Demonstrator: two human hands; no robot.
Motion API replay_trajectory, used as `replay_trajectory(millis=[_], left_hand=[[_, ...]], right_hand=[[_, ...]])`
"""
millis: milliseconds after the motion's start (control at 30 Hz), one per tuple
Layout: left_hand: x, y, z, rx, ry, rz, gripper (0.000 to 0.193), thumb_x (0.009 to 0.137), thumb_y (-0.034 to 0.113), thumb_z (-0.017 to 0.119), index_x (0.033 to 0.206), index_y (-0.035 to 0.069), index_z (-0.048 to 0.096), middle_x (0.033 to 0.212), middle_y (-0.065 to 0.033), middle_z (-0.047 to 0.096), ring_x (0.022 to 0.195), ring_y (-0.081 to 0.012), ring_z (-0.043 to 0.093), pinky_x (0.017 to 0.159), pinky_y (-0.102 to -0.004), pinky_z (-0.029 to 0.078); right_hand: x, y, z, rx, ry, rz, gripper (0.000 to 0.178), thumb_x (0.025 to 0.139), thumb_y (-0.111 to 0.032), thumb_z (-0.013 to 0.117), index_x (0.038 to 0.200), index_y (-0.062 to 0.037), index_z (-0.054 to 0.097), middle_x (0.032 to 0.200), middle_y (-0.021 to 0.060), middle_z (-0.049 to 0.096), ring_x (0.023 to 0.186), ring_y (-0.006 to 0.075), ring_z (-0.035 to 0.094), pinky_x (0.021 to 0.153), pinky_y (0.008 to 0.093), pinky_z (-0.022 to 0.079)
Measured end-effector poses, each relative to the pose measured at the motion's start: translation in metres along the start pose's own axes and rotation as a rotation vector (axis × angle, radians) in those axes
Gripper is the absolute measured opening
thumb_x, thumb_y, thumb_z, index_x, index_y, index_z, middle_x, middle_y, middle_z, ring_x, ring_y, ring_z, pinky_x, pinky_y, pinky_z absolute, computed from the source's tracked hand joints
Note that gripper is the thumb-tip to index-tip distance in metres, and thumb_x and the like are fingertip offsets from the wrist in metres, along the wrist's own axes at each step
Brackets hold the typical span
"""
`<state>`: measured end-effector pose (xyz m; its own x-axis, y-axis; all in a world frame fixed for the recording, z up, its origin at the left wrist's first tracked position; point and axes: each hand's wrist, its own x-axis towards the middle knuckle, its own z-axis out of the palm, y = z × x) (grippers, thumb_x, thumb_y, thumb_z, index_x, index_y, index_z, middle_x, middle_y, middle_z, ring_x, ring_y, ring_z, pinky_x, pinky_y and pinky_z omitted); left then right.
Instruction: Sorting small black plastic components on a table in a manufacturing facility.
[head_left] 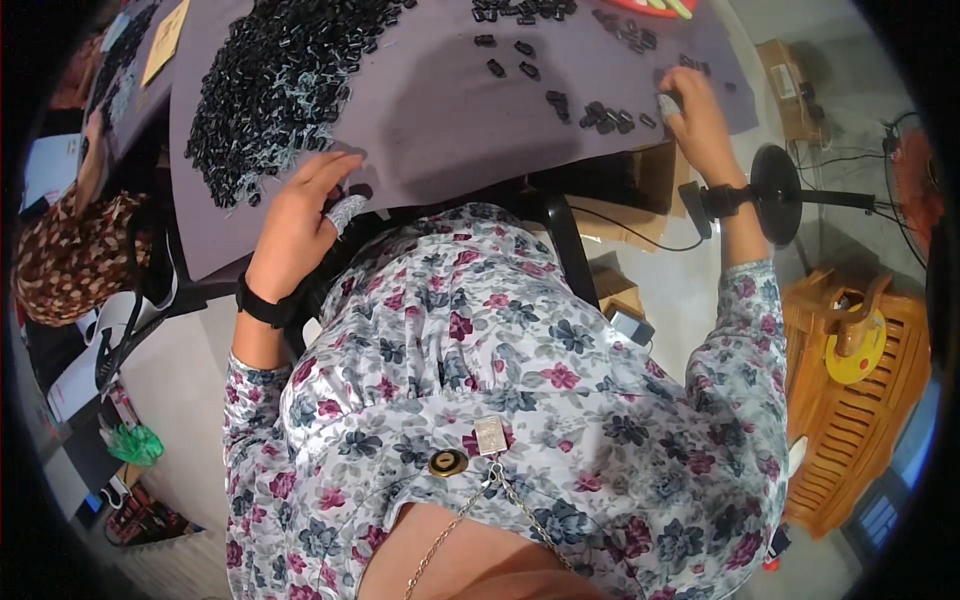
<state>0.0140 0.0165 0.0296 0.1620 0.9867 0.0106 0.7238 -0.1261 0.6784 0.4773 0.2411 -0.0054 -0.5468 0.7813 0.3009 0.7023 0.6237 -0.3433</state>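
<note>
My left hand [295, 222] is at the front edge of the table, its thumb wrapped in grey-white tape. A small black piece [357, 190] shows between the thumb and the fingers. Toward the right end of the table, my right hand [697, 118] has its fingers curled in, the thumb also taped. What lies between those fingertips is hidden. Close to it is a loose group of small black plastic pieces [606, 118]. A large heap of similar black pieces [285, 75], mixed with grey stringy bits [300, 110], covers the left of the table.
The purple-grey tabletop [450, 130] holds more scattered black pieces [522, 10] at the far side. A red tray [655, 6] is at the far right edge. A black round-based stand [778, 195] and a wooden bench [850, 400] are on the right. Another person [75, 255] sits at left.
</note>
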Motion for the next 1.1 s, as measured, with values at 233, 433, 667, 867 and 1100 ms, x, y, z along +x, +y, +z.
replay_trajectory(millis=[233,433,667,867,1100], left_hand=[[-0.001,0.001,0.000,-0.017,0.004,-0.044,0.074,0.065,-0.021,0.044,0.133,0.000,0.061,0.132,-0.0190,0.060,0.111,-0.0396,0.063,0.092,-0.0378,0.054],[0.001,0.003,-0.002,-0.024,-0.005,-0.039,0.074,0.065,-0.021,0.044,0.133,0.001,0.062,0.134,-0.0186,0.060,0.110,-0.0386,0.064,0.091,-0.0370,0.054],[-0.003,-0.001,0.000,-0.035,0.008,-0.053,0.074,0.065,-0.022,0.044,0.134,0.001,0.062,0.136,-0.0185,0.059,0.106,-0.0368,0.065,0.089,-0.0362,0.054],[-0.003,0.000,-0.003,-0.011,-0.007,-0.063,0.075,0.065,-0.021,0.044,0.134,0.002,0.062,0.136,-0.0183,0.060,0.100,-0.0340,0.065,0.088,-0.0353,0.054],[-0.003,-0.001,0.001,-0.033,0.016,-0.054,0.076,0.065,-0.021,0.043,0.134,0.002,0.062,0.138,-0.0179,0.060,0.093,-0.0316,0.065,0.083,-0.0351,0.054]], right_hand=[[-0.023,-0.009,-0.012,-0.010,0.055,0.143,0.032,0.073,0.002,0.065,0.104,-0.0020,0.054,0.111,0.0183,0.059,0.115,0.0423,0.055,0.101,0.0466,0.045],[-0.041,-0.009,-0.006,-0.057,0.331,0.054,0.029,0.073,0.002,0.066,0.099,-0.0021,0.054,0.105,0.0172,0.060,0.108,0.0402,0.057,0.098,0.0469,0.045],[-0.114,-0.034,0.031,0.114,0.371,0.388,0.015,0.084,-0.002,0.069,0.088,-0.0032,0.055,0.085,0.0082,0.051,0.079,0.0306,0.053,0.075,0.0379,0.047],[-0.175,-0.001,0.194,0.291,-0.188,0.357,0.041,0.091,-0.023,0.072,0.129,-0.0095,0.064,0.124,0.0183,0.070,0.111,0.0384,0.068,0.090,0.0477,0.056],[-0.198,0.052,0.338,0.241,-0.549,0.377,0.073,0.091,-0.040,0.069,0.148,-0.0006,0.045,0.145,0.0305,0.053,0.136,0.0451,0.051,0.110,0.0515,0.046]])
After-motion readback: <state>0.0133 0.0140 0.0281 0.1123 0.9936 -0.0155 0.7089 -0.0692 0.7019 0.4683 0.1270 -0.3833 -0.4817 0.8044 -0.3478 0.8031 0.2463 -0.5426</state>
